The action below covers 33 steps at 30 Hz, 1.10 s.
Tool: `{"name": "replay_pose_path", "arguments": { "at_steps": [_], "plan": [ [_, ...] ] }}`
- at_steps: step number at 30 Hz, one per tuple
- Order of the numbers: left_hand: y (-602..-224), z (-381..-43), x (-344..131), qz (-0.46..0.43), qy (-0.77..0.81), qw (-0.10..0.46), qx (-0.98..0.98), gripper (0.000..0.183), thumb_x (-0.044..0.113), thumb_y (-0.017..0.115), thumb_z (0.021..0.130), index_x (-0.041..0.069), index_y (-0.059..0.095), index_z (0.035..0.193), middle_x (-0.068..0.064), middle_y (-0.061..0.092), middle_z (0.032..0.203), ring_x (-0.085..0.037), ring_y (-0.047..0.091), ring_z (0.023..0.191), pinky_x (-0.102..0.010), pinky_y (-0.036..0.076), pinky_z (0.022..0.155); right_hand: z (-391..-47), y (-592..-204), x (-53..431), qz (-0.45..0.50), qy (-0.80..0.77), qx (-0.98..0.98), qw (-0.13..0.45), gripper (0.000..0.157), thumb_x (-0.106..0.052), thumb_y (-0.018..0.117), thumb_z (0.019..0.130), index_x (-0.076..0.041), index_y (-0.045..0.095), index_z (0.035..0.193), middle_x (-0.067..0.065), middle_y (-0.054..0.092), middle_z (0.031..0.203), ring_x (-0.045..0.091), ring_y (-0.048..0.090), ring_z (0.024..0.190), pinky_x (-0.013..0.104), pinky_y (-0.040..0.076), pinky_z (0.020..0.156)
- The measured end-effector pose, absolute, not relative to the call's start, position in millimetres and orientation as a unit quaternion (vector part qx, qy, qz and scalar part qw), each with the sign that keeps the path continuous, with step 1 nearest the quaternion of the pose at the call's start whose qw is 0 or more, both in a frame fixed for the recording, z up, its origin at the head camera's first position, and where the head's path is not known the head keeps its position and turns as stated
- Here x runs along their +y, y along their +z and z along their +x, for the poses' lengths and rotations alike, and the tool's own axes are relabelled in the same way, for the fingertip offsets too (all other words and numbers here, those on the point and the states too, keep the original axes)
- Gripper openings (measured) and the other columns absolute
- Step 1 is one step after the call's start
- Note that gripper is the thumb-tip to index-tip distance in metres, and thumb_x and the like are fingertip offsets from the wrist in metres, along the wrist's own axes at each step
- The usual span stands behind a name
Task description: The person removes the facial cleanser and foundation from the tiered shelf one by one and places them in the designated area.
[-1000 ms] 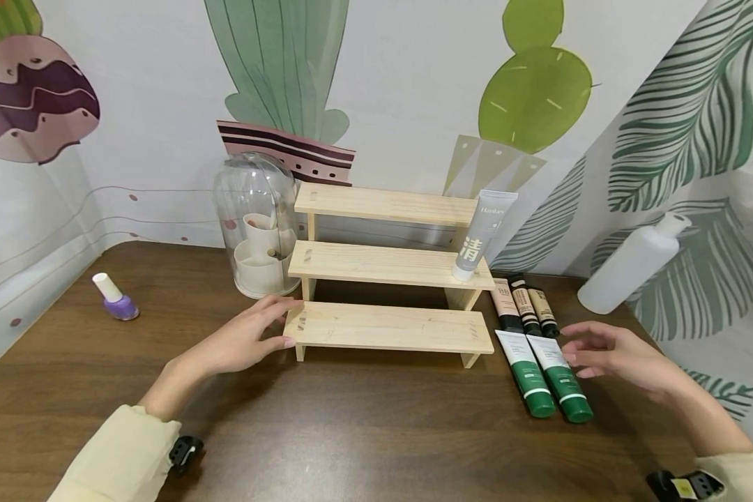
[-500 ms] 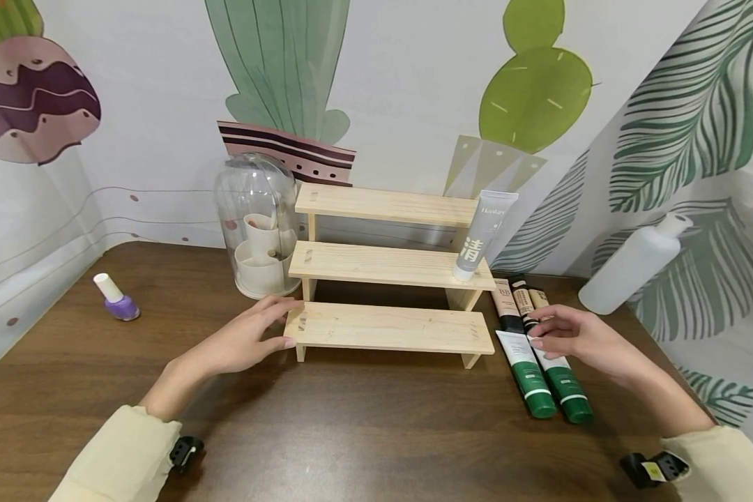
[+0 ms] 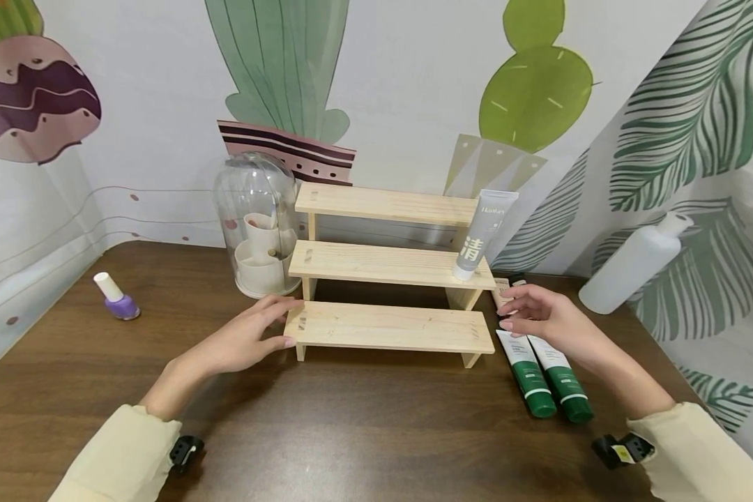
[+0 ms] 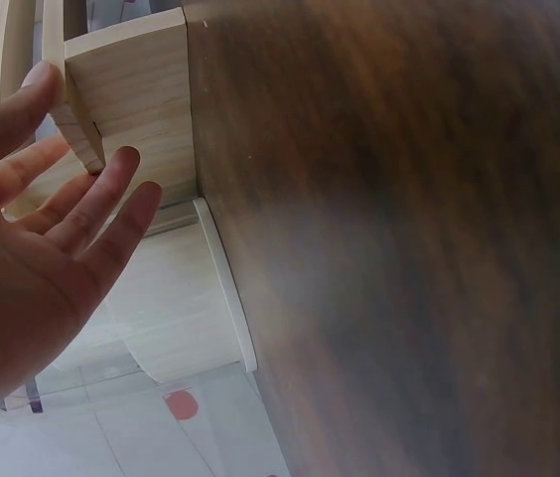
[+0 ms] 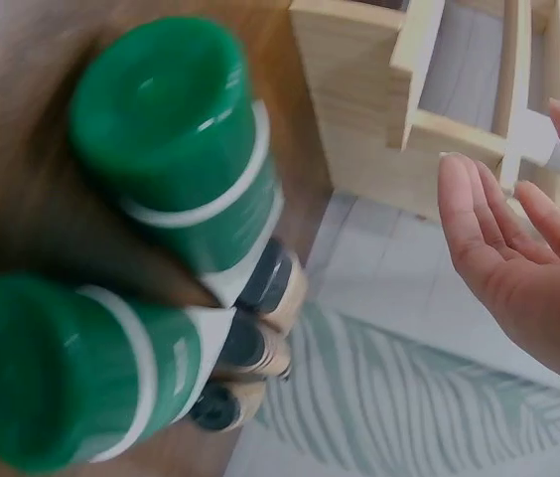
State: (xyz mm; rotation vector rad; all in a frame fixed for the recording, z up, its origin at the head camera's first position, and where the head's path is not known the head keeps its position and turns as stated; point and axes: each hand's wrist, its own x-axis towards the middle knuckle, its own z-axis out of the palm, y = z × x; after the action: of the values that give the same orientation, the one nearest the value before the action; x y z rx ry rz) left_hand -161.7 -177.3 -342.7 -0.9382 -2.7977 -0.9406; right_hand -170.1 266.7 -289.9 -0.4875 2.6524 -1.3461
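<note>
A three-tier wooden display riser [image 3: 389, 328] stands mid-table. My left hand [image 3: 247, 335] holds the left end of its lowest step, thumb near the front corner and fingers toward the back. The left wrist view shows the thumb [image 4: 37, 89] against the board's edge. My right hand [image 3: 549, 317] hovers over several small tubes beside the riser, fingers loosely bent and holding nothing. Below it lie two green-and-white squeeze tubes [image 3: 530, 383]. A pinkish tube [image 3: 502, 291] shows past the fingertips; its neighbours are mostly hidden. A grey squeeze tube [image 3: 484, 233] stands on the middle step's right end.
Behind the left hand stands a clear domed holder [image 3: 254, 181] with white cups inside. A purple nail polish bottle [image 3: 120, 305] is at the far left. A white bottle [image 3: 634, 265] leans at the back right, near the patterned wall cloth [image 3: 401, 84].
My right hand has moved left and slightly back, from beside the green-and-white tubes to over the small tubes. The left hand and the riser have stayed in place.
</note>
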Motion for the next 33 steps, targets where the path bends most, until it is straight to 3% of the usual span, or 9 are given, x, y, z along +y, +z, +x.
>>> {"name": "replay_pose_path", "arguments": {
  "at_steps": [10, 16, 25, 33],
  "plan": [
    [-343.0, -162.6, -178.4, -0.304, -0.306, 0.023, -0.902, 0.052, 0.008, 0.066, 0.083, -0.002, 0.045, 0.129, -0.020, 0.043, 0.128, -0.029, 0.055, 0.101, -0.048, 0.041, 0.088, -179.3, -276.5, 244.1, -0.161, -0.512, 0.843, 0.024, 0.044, -0.008, 0.064, 0.085, 0.005, 0.044, 0.122, 0.009, 0.062, 0.100, 0.015, 0.064, 0.082, 0.033, 0.053, 0.071],
    [-343.0, -162.0, -178.7, -0.302, -0.307, 0.024, -0.902, 0.052, 0.008, 0.066, 0.083, -0.002, 0.045, 0.130, -0.020, 0.043, 0.128, -0.029, 0.056, 0.100, -0.048, 0.041, 0.088, -187.1, -268.0, 233.5, -0.170, -0.539, 0.825, -0.024, 0.032, -0.004, 0.062, 0.086, -0.007, 0.051, 0.115, 0.011, 0.061, 0.101, 0.011, 0.061, 0.086, 0.026, 0.052, 0.070],
    [-343.1, -162.3, -178.3, -0.303, -0.307, 0.023, -0.902, 0.053, 0.008, 0.066, 0.083, -0.002, 0.045, 0.130, -0.019, 0.043, 0.128, -0.028, 0.056, 0.100, -0.048, 0.041, 0.088, -199.5, -265.2, 219.4, -0.138, -0.537, 0.827, -0.095, 0.034, -0.007, 0.069, 0.081, -0.003, 0.051, 0.110, 0.003, 0.060, 0.097, 0.010, 0.057, 0.085, 0.019, 0.049, 0.072],
    [-342.7, -161.6, -177.7, -0.302, -0.309, 0.020, -0.902, 0.052, 0.008, 0.066, 0.083, -0.001, 0.045, 0.130, -0.018, 0.043, 0.128, -0.027, 0.056, 0.100, -0.048, 0.041, 0.088, -205.2, -266.0, 211.7, -0.114, -0.521, 0.840, -0.101, 0.041, -0.010, 0.070, 0.081, -0.002, 0.046, 0.113, 0.004, 0.058, 0.101, 0.010, 0.055, 0.092, 0.017, 0.046, 0.075]
  ]
}}
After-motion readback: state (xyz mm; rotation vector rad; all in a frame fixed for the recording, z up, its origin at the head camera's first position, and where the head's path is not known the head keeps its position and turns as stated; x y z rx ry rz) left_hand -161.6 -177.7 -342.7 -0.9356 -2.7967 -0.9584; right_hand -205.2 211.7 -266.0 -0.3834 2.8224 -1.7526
